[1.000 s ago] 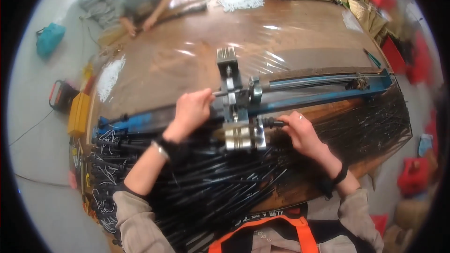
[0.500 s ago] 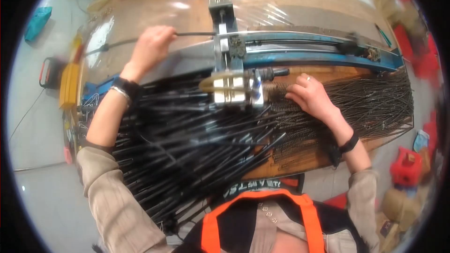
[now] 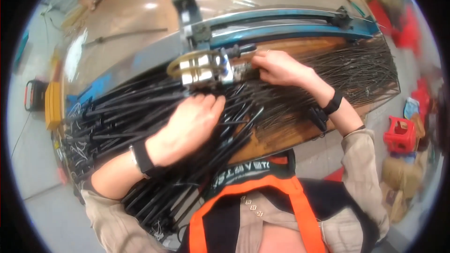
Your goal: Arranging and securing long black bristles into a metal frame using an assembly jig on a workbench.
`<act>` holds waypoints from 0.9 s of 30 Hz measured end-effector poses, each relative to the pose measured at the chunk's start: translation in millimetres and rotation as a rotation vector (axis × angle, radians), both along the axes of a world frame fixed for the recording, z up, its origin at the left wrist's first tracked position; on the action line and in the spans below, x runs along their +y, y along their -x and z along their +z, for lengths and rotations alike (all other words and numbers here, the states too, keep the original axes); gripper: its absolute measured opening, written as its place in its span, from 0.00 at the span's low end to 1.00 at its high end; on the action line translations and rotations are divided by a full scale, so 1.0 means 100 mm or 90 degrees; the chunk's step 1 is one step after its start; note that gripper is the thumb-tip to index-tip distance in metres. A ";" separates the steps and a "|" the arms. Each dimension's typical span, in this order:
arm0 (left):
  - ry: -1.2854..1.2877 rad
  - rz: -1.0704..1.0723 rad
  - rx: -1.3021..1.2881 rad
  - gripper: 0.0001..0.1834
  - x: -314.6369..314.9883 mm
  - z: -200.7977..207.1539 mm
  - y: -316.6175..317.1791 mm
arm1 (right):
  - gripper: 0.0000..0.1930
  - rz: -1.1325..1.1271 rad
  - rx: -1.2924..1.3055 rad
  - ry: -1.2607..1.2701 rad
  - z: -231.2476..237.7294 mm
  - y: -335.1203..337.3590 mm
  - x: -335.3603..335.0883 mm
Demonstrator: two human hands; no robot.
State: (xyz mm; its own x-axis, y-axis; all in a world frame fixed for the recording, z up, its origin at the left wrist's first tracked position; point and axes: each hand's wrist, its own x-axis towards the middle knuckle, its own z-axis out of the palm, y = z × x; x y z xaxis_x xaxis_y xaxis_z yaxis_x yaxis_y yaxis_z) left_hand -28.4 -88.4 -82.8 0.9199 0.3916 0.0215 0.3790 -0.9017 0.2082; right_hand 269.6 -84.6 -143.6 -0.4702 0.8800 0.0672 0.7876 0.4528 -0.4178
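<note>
My left hand (image 3: pixel 194 119) rests over a pile of long black tubes (image 3: pixel 140 93), its fingers curled down among their ends; the fingertips hide whatever they grip. Right of the clamp block, my right hand (image 3: pixel 281 68) has its fingers pinched together over thin dark coiled wires (image 3: pixel 342 70). What lies in that pinch is too blurred to make out. Between and beyond the hands is a bench fixture with a shiny metal clamp block (image 3: pixel 199 70), a yellowish hose loop (image 3: pixel 174 68) and a black handle (image 3: pixel 243 49) pointing toward my right hand.
A long blue rail (image 3: pixel 281 33) runs right from the fixture. One dark rod (image 3: pixel 126 35) lies on the clear sheet covering the far table. Off the table stand a yellow box (image 3: pixel 53 105) on the left and a red plastic stool (image 3: pixel 399 135) on the right.
My left hand has let go of the dark rod at the far left and come down onto the black tubes. My right hand stays near the handle. The whole view has shifted.
</note>
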 end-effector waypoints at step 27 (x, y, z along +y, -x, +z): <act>-0.072 0.075 -0.047 0.21 0.09 0.63 -0.20 | 0.07 -0.116 0.375 -0.337 0.30 0.12 -0.56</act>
State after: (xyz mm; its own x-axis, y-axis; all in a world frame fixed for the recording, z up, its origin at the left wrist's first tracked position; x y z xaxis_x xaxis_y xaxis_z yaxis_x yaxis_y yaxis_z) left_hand -8.4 -79.3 -19.8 0.8622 0.4876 0.1369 0.4708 -0.8713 0.1386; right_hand 257.8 -140.4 -113.8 -0.0805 0.7217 0.6876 0.5858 0.5924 -0.5532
